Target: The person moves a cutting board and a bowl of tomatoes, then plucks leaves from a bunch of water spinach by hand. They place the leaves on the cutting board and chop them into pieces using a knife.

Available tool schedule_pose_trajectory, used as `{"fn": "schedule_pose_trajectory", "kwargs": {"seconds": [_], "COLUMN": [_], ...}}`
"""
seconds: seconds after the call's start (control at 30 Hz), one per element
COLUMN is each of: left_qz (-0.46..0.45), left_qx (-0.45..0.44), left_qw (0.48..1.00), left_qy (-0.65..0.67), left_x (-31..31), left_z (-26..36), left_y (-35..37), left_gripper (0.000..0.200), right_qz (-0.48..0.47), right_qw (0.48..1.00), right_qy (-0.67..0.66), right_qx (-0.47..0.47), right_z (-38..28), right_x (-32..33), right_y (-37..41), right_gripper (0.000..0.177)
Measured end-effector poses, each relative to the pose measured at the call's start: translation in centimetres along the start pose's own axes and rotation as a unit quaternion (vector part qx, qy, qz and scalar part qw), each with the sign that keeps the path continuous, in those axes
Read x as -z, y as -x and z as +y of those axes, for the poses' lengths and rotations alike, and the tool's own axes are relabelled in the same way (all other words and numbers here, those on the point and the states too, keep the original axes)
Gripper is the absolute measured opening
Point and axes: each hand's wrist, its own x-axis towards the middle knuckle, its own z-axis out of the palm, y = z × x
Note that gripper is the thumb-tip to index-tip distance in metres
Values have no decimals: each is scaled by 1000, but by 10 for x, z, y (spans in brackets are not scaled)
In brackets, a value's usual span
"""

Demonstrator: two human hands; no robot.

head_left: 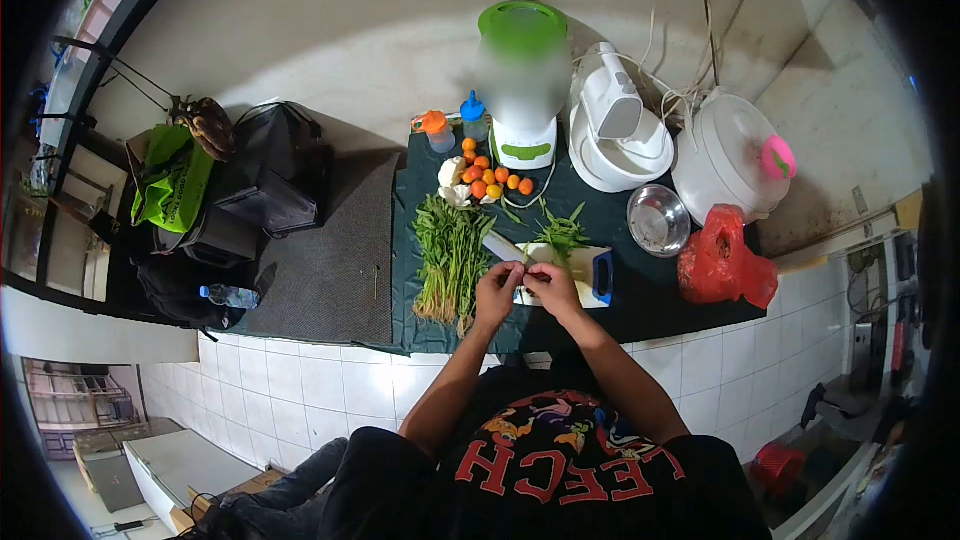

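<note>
My left hand [498,292] and my right hand [552,288] meet over the near edge of a white cutting board [592,258] with a blue handle. Fingers and thumbs are pinched together on both; what lies between them is too small to make out. Just beyond my fingertips is a pale, flat blade-like piece [503,246], perhaps a knife. Loose green leaves [563,231] lie on the board's far part. Beside my left hand, a large bunch of leafy greens [450,255] rests with its roots toward me.
Behind the greens are tomatoes [480,176], a cauliflower-like white vegetable [453,180] and two squeeze bottles. A white-and-green appliance [524,140], white mixer [612,105], metal bowl [658,221], white rice cooker [725,155] and red plastic bag [725,260] stand around. Black bag [270,175] at left.
</note>
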Motion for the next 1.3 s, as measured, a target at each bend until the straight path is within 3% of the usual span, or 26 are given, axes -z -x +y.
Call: {"fn": "schedule_pose_trajectory", "kwargs": {"seconds": [0.13,0.33,0.4,0.5,0.67,0.93,1.0,1.13,1.2,1.23,1.3], "left_qz": [-79,-95,-94,-93,-67,-57,-42,-22,-23,-23,-32], "left_qx": [37,66,80,52,167,151,167,128,81,82,175], "left_qw": [994,993,990,994,975,984,983,988,987,987,957], "left_qy": [59,33,64,34,128,71,57,85,139,139,230], "left_x": [10,14,11,7,7,-4,-5,2,3,5,8], "left_z": [10,15,15,17,18,6,5,-3,-8,-8,-10], "left_y": [-2,1,4,5,9,16,18,15,10,6,3], "left_gripper": [22,21,20,20,18,20,21,25,23,23,18], "right_qz": [-4,-74,-19,31,23,47,57,125,140,141,32], "right_qw": [994,996,998,996,986,955,920,925,857,858,904], "right_qy": [99,-45,48,18,116,237,349,325,362,361,320], "right_qx": [51,-9,30,81,116,172,169,153,338,338,282], "right_z": [-9,-12,-6,-3,-25,-40,-41,-53,-62,-64,-62], "right_x": [8,17,16,9,11,7,13,37,46,45,42], "right_y": [4,6,3,4,13,16,8,-24,-32,-29,-16], "right_gripper": [13,19,20,20,17,11,9,14,22,22,27]}}
